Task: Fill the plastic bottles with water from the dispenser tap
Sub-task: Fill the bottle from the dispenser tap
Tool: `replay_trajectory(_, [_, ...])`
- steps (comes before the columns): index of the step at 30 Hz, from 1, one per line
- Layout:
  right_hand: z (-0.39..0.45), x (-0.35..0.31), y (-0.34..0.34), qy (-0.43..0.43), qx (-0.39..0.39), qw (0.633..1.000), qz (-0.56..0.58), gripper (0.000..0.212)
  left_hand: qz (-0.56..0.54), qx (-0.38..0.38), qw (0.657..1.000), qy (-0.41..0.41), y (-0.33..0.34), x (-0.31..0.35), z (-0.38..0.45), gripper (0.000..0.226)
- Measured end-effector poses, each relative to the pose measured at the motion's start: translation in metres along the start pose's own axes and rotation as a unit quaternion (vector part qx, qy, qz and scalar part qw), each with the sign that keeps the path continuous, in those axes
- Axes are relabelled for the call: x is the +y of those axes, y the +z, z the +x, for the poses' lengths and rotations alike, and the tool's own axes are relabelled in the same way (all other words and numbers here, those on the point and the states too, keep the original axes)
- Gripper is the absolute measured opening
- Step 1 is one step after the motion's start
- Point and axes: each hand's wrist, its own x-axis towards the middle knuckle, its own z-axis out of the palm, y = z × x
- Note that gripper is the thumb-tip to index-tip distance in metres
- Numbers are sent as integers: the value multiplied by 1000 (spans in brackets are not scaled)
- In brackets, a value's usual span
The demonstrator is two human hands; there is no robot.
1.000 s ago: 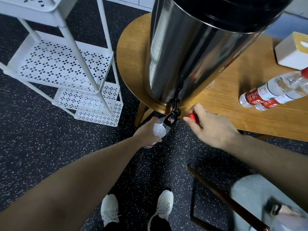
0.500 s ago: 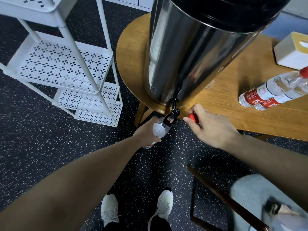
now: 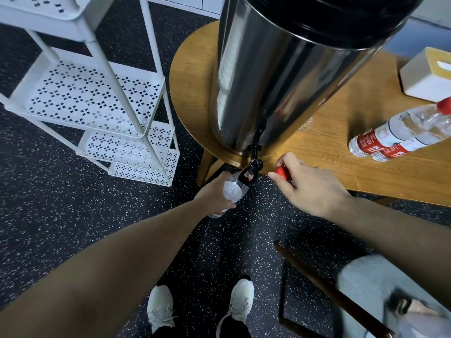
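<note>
a: nothing has shifted since a moment ago: your left hand (image 3: pixel 214 195) stays clenched round the bottle (image 3: pixel 233 191) right under the tap (image 3: pixel 251 170).

b: and your right hand (image 3: pixel 310 185)?

a: pinching the red cap (image 3: pixel 282 172) beside the tap. keep the mouth centred.

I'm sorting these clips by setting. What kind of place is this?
Probably an indoor break corner of an office or gym, though that is a guess. A large stainless steel water dispenser stands on a round wooden table, beside a white perforated metal shelf rack, over black speckled rubber flooring.
</note>
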Motion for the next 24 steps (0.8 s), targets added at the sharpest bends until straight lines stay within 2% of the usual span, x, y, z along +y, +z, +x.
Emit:
replay_trajectory(7, [0, -1, 0, 6, 2, 1000, 3, 31, -7, -3, 1000, 5, -1, 0, -1, 94])
replay_trajectory(15, [-2, -2, 0, -1, 3, 1000, -4, 34, -4, -2, 1000, 5, -1, 2, -2, 82])
replay_trajectory(24, [-4, -1, 1, -19, -2, 1000, -3, 34, -4, -4, 1000, 0, -3, 4, -4, 86])
